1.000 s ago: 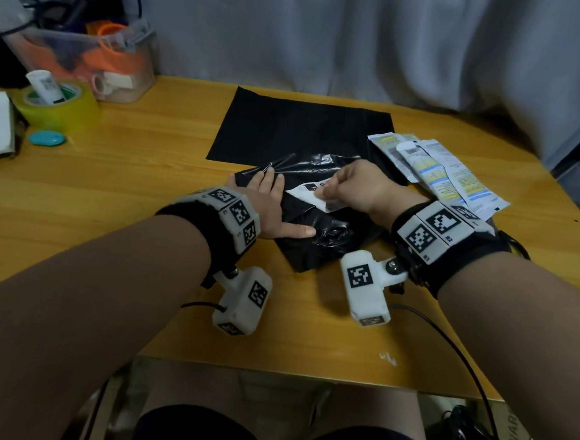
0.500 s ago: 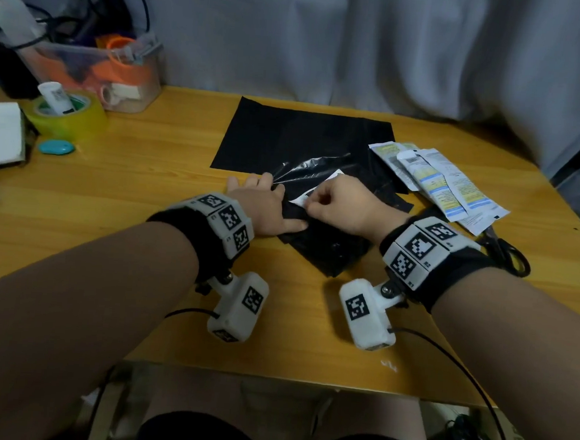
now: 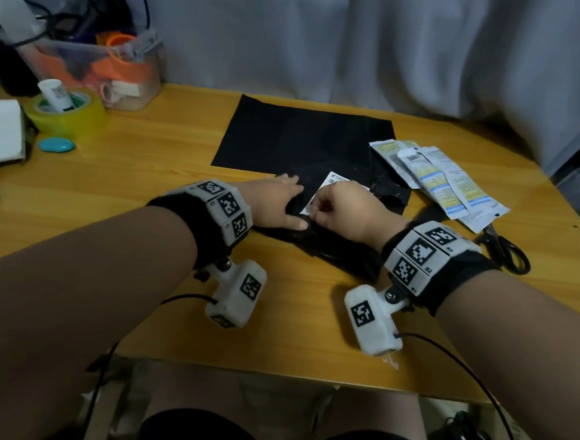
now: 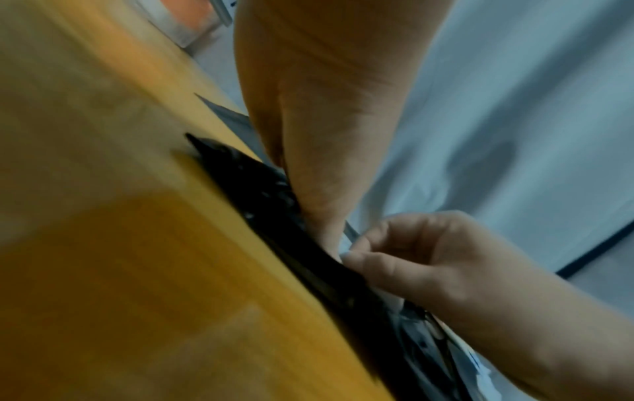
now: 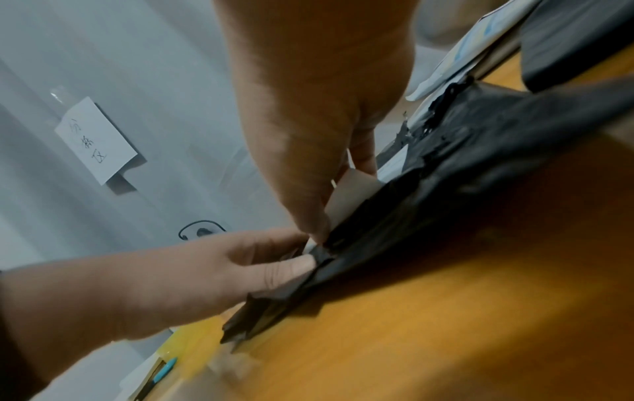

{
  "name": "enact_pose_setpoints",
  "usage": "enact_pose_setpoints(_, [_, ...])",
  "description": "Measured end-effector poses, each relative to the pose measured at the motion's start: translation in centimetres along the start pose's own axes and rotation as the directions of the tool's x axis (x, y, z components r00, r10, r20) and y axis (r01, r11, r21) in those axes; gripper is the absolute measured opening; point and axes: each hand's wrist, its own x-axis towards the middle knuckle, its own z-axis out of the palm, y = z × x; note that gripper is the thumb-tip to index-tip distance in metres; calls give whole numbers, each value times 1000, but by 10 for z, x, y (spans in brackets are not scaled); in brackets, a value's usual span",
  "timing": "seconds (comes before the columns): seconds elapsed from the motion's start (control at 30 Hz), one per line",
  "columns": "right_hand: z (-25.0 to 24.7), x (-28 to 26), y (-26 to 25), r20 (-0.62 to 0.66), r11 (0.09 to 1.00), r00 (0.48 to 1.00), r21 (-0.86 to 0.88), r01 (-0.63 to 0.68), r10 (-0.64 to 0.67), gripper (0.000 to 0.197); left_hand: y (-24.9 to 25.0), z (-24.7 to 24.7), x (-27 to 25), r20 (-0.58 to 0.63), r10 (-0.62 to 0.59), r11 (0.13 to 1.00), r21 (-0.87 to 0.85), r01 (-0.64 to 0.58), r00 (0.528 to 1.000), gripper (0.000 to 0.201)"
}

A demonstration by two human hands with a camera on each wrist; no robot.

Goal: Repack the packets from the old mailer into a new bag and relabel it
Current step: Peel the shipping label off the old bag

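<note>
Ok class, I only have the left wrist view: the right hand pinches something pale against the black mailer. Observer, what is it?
Observer: A white label with print on it. The right hand pinches its near edge, which is raised off the old mailer.
Operator: Where are the packets?
Observer: The packets lie fanned out on the table, to the right of the mailer.
Operator: Anything close to the right wrist?
Observer: Black scissors lie on the table just to its right.
</note>
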Motion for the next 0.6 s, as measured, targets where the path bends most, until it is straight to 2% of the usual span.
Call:
enact_pose_setpoints(0.07, [1,-3,4,8,1000,1000,12,2,-2,10,-2,6,0,32,6,1000,-22,-6,999,84])
enact_pose_setpoints(0.2, [2,-5,4,-15,1000,1000,7,-10,10,6,0,12,3,55,-50,997,54,47,997,90])
enact_pose_setpoints(0.33, [8,3,-1,1,998,1000,-60,-13,13,23,2,12,5,123,-111,992,69,103,986,97])
enact_pose_setpoints(0.47, [10,6,-6,-12,996,1000,-91,0,-1,15,3,11,4,141,-148,987,86,136,979,98])
enact_pose_setpoints(0.53, [9,7,-5,-18,999,999,-33,-33,32,15,2,8,3,140,-155,985,94,143,978,100])
enact_pose_setpoints(0.6, [8,9,-3,-26,991,996,105,-81,84,16,2,6,4,143,-159,984,100,145,977,102])
